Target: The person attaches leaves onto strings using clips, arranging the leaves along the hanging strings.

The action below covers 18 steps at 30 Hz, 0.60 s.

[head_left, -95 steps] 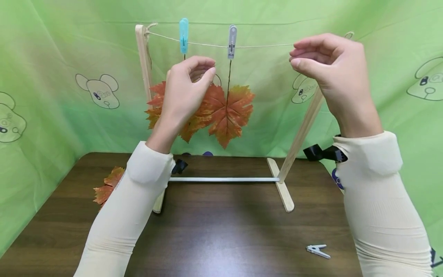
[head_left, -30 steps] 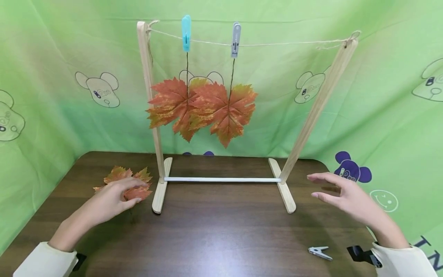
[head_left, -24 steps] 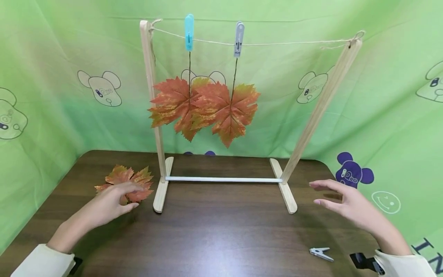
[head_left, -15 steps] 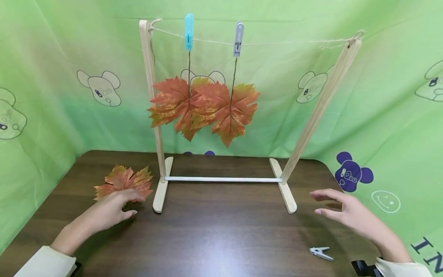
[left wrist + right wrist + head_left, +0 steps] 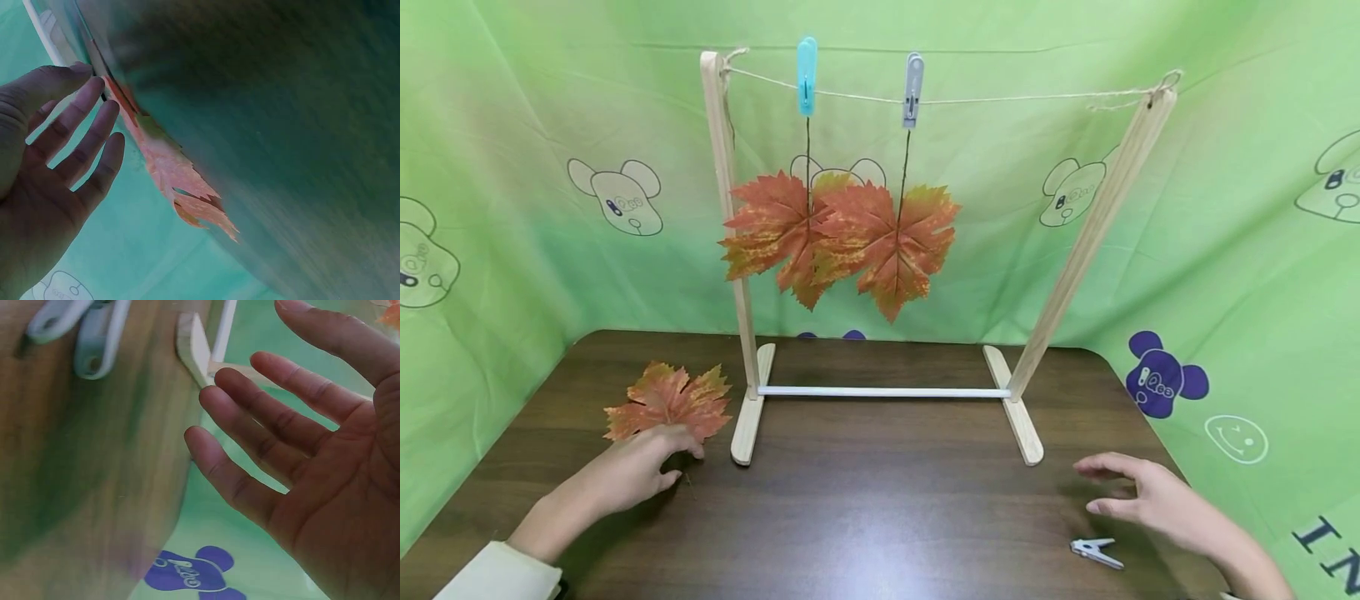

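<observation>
Over the near edge of a loose orange leaf (image 5: 681,404) on the table hovers my left hand (image 5: 632,471), thumb and fingers apart. In the left wrist view, the leaf (image 5: 169,165) lies just past the fingertips, its thin stem close to thumb and forefinger. Whether they touch it, I cannot tell. My right hand (image 5: 1157,500) is above the table, fingers relaxed and holding nothing, just behind a grey clothespin (image 5: 1096,552). That clothespin (image 5: 97,350) also shows in the right wrist view, off the fingertips.
A wooden frame (image 5: 1093,237) with a string (image 5: 1000,100) stands at the back. A blue clothespin (image 5: 807,77) and a grey-violet clothespin (image 5: 912,90) on the string each hold a hanging leaf (image 5: 898,242). Green printed cloth (image 5: 1000,275) surrounds the table (image 5: 880,500).
Both hands have come down from the string to the table. Lately the left hand has drawn back from over the leaf towards its stem; the right has lowered towards the loose clothespin.
</observation>
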### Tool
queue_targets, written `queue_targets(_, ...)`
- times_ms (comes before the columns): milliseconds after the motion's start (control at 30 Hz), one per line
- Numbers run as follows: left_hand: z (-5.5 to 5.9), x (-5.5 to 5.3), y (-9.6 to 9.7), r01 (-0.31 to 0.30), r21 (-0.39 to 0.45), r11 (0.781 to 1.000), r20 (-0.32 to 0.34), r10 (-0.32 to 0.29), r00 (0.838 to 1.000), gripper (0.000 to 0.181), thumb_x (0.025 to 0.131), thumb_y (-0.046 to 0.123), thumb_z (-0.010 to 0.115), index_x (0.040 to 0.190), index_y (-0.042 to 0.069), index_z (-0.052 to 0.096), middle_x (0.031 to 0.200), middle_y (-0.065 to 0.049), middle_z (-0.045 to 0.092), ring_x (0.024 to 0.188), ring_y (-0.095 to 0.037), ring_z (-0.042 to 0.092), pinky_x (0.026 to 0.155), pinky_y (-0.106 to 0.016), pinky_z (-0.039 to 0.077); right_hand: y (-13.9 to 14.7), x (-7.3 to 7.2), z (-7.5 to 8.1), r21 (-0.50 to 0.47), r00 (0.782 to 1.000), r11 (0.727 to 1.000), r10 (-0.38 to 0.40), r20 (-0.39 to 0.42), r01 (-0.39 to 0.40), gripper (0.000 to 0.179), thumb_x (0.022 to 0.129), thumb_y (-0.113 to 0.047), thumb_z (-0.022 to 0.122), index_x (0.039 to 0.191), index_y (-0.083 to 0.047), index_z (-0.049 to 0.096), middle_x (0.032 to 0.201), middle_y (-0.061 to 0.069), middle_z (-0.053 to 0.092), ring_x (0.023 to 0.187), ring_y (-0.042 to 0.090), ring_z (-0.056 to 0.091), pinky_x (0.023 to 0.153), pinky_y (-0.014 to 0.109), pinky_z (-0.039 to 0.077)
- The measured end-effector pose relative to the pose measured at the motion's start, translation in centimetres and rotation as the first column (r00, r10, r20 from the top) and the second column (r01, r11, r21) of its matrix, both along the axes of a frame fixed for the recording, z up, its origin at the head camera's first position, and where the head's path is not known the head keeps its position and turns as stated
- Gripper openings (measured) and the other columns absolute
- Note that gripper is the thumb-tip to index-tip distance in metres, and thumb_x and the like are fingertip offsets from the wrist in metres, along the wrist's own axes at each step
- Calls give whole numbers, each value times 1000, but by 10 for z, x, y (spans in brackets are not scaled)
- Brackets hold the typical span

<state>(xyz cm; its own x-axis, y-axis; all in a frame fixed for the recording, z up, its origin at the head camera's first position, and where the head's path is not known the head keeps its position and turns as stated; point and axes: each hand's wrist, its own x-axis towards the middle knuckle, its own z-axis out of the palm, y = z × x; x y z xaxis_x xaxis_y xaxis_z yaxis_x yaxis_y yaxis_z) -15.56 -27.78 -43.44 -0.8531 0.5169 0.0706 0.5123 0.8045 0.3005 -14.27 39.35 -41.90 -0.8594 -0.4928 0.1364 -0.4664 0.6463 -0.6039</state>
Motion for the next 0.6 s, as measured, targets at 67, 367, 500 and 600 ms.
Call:
queue_targets(67,-2,0,-1,18,-4,1000,-3,-18,1000,37,76,-5,86,103,18,75,108,3,73,102,-27,72,83,-44,61,2,3,-4,-12,1000,1000,12,13,-11,41,83,2,82,121,5,67,119,-28,67,107,-13,62,78,15,56)
queue_targets(367,-8,1,-4,27,-35,999,-40,-29,999,38,71,-7,88,95,19,73,98,8,67,94,-23,71,77,-39,60,6,10,-15,-34,995,999,27,97,-24,39,83,6,81,117,13,64,114,-26,67,100,-13,59,75,21,59)
queue_targets(500,-10,2,-3,20,-54,998,-75,-24,997,39,70,-6,89,91,21,72,95,10,65,92,-21,71,75,-39,59,5,13,-20,-38,994,999,41,99,-38,35,82,8,80,113,13,65,110,-23,66,96,-11,59,73,21,58)
queue_targets(600,-11,1,-3,20,-61,998,-95,-26,995,41,69,-7,89,90,22,70,94,11,64,90,-19,70,74,-37,58,4,14,-23,-44,995,998,53,81,-50,33,82,9,80,111,11,66,108,-19,67,94,-9,60,72,20,57)
